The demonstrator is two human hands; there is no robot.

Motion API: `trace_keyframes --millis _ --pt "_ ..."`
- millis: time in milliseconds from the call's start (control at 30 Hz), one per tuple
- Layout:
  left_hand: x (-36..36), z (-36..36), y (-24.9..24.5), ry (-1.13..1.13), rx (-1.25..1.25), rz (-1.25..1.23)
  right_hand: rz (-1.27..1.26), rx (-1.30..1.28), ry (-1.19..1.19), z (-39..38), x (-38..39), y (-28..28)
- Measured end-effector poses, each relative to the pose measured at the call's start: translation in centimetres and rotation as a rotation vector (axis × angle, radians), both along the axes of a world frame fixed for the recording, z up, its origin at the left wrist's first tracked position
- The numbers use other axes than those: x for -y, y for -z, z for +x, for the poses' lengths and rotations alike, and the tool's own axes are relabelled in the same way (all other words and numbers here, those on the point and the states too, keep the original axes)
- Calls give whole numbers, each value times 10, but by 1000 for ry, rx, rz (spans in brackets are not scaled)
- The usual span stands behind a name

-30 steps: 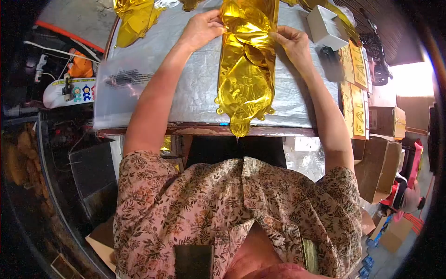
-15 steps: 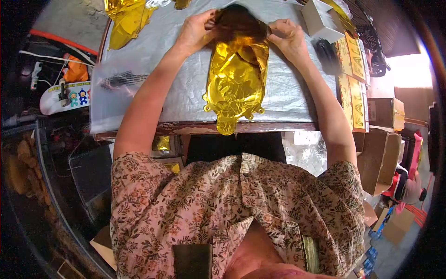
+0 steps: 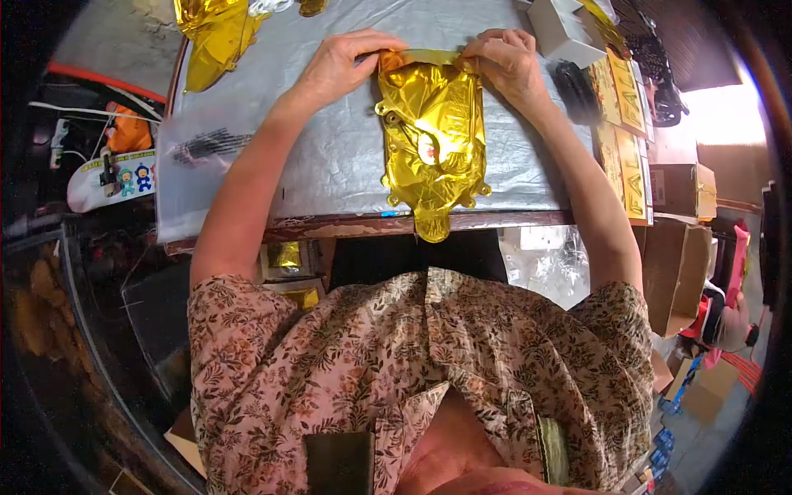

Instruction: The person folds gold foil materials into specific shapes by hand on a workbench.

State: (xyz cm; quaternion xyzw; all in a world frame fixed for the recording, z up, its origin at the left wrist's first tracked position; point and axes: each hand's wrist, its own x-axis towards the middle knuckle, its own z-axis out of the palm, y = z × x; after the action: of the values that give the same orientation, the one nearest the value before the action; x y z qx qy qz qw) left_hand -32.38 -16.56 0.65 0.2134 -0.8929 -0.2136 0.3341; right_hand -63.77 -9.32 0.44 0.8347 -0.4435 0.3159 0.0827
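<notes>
A gold foil balloon, flat and wrinkled, lies on the grey-covered table in front of me. Small tabs stick out along its sides, and its narrow tail hangs over the near table edge. My left hand pinches the upper left corner of the foil between thumb and fingers. At the upper right corner, my right hand grips the foil with curled fingers. The top edge is stretched between both hands and looks folded over.
More gold foil lies at the table's far left corner. To the right stand a white box, a black roll-like object and flat yellow packs with lettering. Cardboard boxes are stacked beside the table. A clear plastic sheet covers the left edge.
The dark, blurred upper part of the balloon has come down and no longer sticks up between my hands. Both hands now press closer to the foil's top edge.
</notes>
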Motion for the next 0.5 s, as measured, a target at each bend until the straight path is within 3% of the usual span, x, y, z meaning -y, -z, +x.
trace_keyframes --millis 433,500 --pt "-17 13 -2 134 92 -158 -6 -90 -10 -8 -20 -3" --pt "-17 13 -3 157 118 -163 -119 -236 -14 -7 -25 -9"
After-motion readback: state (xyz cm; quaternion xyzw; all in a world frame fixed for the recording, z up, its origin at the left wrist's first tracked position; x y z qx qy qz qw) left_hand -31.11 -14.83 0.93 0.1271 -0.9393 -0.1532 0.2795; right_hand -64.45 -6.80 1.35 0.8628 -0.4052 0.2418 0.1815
